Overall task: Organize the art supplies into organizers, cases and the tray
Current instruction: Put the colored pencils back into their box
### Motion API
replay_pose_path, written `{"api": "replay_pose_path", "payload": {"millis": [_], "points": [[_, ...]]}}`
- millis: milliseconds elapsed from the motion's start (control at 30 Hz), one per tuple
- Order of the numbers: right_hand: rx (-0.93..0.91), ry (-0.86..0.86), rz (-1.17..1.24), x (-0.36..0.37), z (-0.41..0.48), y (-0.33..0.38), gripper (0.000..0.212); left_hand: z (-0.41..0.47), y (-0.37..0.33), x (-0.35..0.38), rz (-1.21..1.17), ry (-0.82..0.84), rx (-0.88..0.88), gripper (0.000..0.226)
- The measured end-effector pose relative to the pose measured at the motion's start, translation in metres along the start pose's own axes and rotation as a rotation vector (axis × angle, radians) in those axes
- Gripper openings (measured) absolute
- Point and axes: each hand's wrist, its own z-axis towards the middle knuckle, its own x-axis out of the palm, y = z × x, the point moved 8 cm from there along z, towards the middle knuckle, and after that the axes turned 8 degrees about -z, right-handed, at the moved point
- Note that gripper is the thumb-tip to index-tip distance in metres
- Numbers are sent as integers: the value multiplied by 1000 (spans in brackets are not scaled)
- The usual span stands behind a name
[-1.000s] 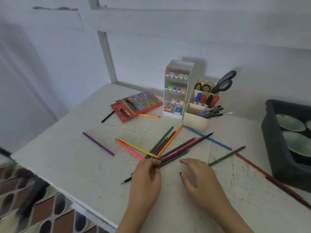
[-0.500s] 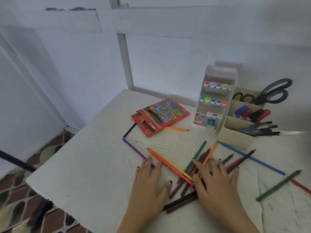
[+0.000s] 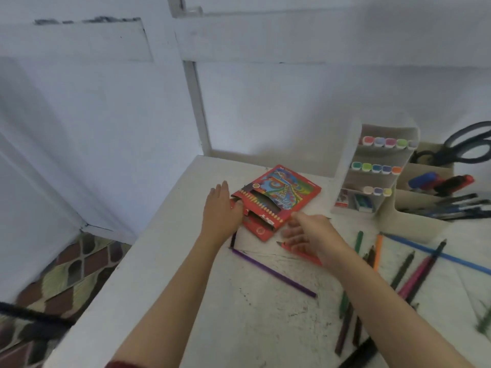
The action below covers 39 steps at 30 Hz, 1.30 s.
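White scuffed table (image 3: pixel 265 328), pale wall (image 3: pixel 265 107), L hand (image 3: pixel 219 211) flat against pencil box (image 3: pixel 281 197), R hand (image 3: pixel 308 232) loose

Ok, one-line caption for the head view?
Left hand rests on the open red pencil box; right hand hovers beside it.

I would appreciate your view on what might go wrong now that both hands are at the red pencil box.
1. The left hand touches the open end of the pencil box; tipping it might spill any pencils inside.
2. The purple pencil lies loose between the forearms, so a sweep may roll it off the table.
3. The right hand may nudge the red pencil beneath it.
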Motion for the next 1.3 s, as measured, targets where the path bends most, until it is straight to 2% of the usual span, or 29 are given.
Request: {"api": "replay_pose_path", "payload": {"millis": [67,133,200,333,433,533,700,767,900,1000,1067,1167,1300], "points": [[11,-15,23,1,8,2,27,6,-3,6,-100,94,-60,19],[1,-43,20,-2,12,3,25,6,-11,7,-139,80,-13,19],[-27,-80,-7,-7,10,5,21,-1,-14,1,-194,7,36,29],[-172,-118,2,-16,-10,15,13,-21,-13,-23,-380,-179,58,21],[-227,-46,105,-17,-31,17,15,-38,-6,-45,-521,-239,66,22],[-287,33,51,-17,-47,17,16,-57,5,-68,-618,-302,88,26],[-398,227,-130,-9,-75,12,13,-88,9,-105,-473,-355,168,26],[-403,317,-225,0,-82,4,16,-102,6,-113,-363,-288,228,44],[-399,438,-586,19,-92,-20,18,-131,10,-91,-171,45,308,62],[-407,449,-759,29,-94,-35,18,-149,33,-54,-61,311,252,72],[-440,416,-804,33,-94,-41,16,-157,51,-33,15,422,208,71],[-508,283,-917,30,-92,-45,14,-164,62,-22,74,460,186,67],[-682,20,-992,17,-100,-29,20,-159,56,-26,69,380,225,64]]}}
